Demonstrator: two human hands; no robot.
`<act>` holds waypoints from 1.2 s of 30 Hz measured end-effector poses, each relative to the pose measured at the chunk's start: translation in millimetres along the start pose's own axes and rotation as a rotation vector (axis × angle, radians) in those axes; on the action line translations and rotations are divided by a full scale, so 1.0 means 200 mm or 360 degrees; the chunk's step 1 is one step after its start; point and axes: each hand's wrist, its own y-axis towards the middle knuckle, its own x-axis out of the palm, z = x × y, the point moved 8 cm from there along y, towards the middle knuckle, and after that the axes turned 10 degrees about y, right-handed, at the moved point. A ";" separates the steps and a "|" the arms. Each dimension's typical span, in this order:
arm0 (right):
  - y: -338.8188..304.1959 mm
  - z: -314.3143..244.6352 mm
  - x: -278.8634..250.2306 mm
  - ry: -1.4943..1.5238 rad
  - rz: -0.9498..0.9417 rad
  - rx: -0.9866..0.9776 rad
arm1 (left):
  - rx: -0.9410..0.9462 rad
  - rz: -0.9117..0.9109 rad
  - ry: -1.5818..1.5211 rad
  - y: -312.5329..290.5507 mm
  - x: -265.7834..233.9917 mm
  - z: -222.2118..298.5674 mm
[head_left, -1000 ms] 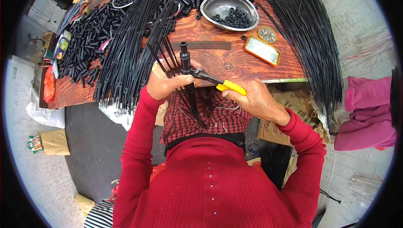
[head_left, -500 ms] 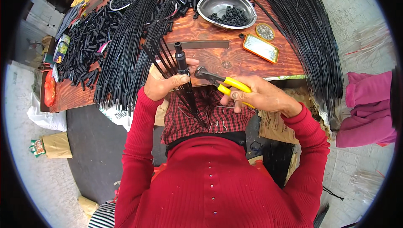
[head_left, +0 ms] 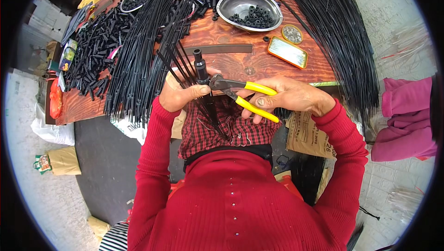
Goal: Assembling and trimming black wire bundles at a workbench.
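Note:
My left hand is closed around several thin black rods and a thicker black tubular piece with a stepped, narrow top. The rods slant down over my lap. In my right hand are end-cutting pliers with yellow handles and a dark metal head. Their handles stand spread apart. The pliers' head is at the side of the tubular piece, by my left thumb. Whether the jaws bite on it I cannot tell.
On the wooden table lie a flat dark strip, a metal bowl of small black rings, a round tin and a rectangular tin. Black rod bundles hang over its edge. Loose black tubes are heaped left.
The pliers have moved left and slightly down to the tubular piece, and their handles have spread wider. My left hand has stayed nearly in place.

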 end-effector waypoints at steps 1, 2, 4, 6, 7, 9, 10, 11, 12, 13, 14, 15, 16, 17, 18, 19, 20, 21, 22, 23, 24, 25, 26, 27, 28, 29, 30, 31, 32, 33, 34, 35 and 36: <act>0.00 0.00 -0.01 -0.0024 0.0013 0.0010 | -0.0013 0.0003 -0.0038 0.00 0.00 0.00; 0.01 0.01 -0.01 -0.0048 0.0026 0.0020 | -0.0027 0.0006 -0.0076 0.00 0.00 -0.01; 0.01 0.01 -0.02 -0.0090 0.0031 0.0026 | -0.0045 -0.0018 -0.0119 0.00 -0.01 -0.02; 0.02 0.03 -0.03 -0.0132 0.0036 0.0032 | -0.0064 -0.0043 -0.0163 0.00 0.00 -0.01; 0.03 0.03 -0.03 -0.0158 0.0052 0.0002 | -0.0126 0.0030 -0.0144 0.00 0.00 -0.01; 0.05 0.05 -0.04 -0.0182 0.0065 -0.0030 | -0.0190 0.0104 -0.0121 -0.01 -0.02 -0.02; 0.06 0.05 -0.03 -0.0168 0.0063 -0.0046 | -0.0214 0.0123 -0.0160 -0.02 -0.02 -0.04; 0.07 0.05 -0.03 -0.0155 0.0059 -0.0061 | -0.0239 0.0144 -0.0197 -0.02 -0.03 -0.05; 0.08 0.06 -0.03 -0.0154 0.0054 -0.0062 | -0.0242 0.0146 -0.0194 -0.03 -0.03 -0.05; 0.08 0.07 -0.02 -0.0171 0.0070 -0.0095 | -0.0226 0.0135 -0.0187 -0.02 -0.04 -0.05; 0.09 0.07 -0.02 -0.0188 0.0084 -0.0127 | -0.0210 0.0125 -0.0179 -0.02 -0.04 -0.05; 0.10 0.08 -0.02 -0.0188 0.0087 -0.0126 | -0.0209 0.0123 -0.0181 -0.02 -0.04 -0.06; 0.11 0.09 -0.02 -0.0168 0.0109 -0.0148 | -0.0224 0.0137 -0.0172 -0.02 -0.05 -0.07; 0.13 0.10 -0.03 -0.0149 0.0132 -0.0169 | -0.0238 0.0151 -0.0163 -0.03 -0.07 -0.08; 0.14 0.12 -0.02 -0.0149 0.0127 -0.0171 | -0.0239 0.0154 -0.0160 -0.03 -0.08 -0.08; 0.16 0.13 -0.03 -0.0155 0.0126 -0.0198 | -0.0242 0.0145 -0.0133 -0.04 -0.09 -0.10; 0.17 0.14 -0.03 -0.0161 0.0126 -0.0225 | -0.0245 0.0136 -0.0107 -0.04 -0.09 -0.10; 0.18 0.15 -0.02 -0.0164 0.0122 -0.0227 | -0.0244 0.0140 -0.0104 -0.04 -0.09 -0.10; 0.19 0.16 -0.02 -0.0136 0.0115 -0.0244 | -0.0254 0.0149 -0.0100 -0.04 -0.10 -0.10; 0.20 0.16 -0.02 -0.0107 0.0110 -0.0261 | -0.0263 0.0159 -0.0097 -0.04 -0.10 -0.11; 0.20 0.16 -0.02 -0.0110 0.0106 -0.0262 | -0.0262 0.0163 -0.0095 -0.05 -0.11 -0.11; 0.21 0.16 -0.01 -0.0161 0.0084 -0.0278 | -0.0226 0.0144 -0.0068 -0.05 -0.11 -0.10; 0.21 0.17 -0.01 -0.0213 0.0061 -0.0293 | -0.0189 0.0124 -0.0042 -0.04 -0.11 -0.10; 0.21 0.18 -0.02 -0.0214 0.0063 -0.0294 | -0.0187 0.0123 -0.0043 -0.04 -0.10 -0.09; 0.21 0.19 -0.03 -0.0193 0.0044 -0.0297 | -0.0189 0.0105 -0.0043 -0.03 -0.10 -0.09; 0.21 0.19 -0.03 -0.0172 0.0026 -0.0301 | -0.0191 0.0087 -0.0043 -0.03 -0.09 -0.08; 0.21 0.20 -0.04 -0.0174 0.0028 -0.0301 | -0.0189 0.0086 -0.0044 -0.03 -0.09 -0.08; 0.21 0.20 -0.04 -0.0181 0.0009 -0.0296 | -0.0181 0.0070 -0.0037 -0.03 -0.09 -0.08; 0.21 0.20 -0.05 -0.0189 -0.0010 -0.0291 | -0.0174 0.0054 -0.0030 -0.03 -0.08 -0.08; 0.20 0.18 -0.06 -0.0191 -0.0007 -0.0291 | -0.0171 0.0054 -0.0031 -0.02 -0.07 -0.07; 0.18 0.16 -0.06 -0.0210 -0.0008 -0.0264 | -0.0156 0.0041 -0.0032 -0.01 -0.06 -0.06; 0.17 0.16 -0.06 -0.0230 -0.0008 -0.0238 | -0.0142 0.0028 -0.0034 0.00 -0.06 -0.06; 0.17 0.16 -0.06 -0.0230 -0.0007 -0.0239 | -0.0141 0.0026 -0.0034 0.00 -0.05 -0.06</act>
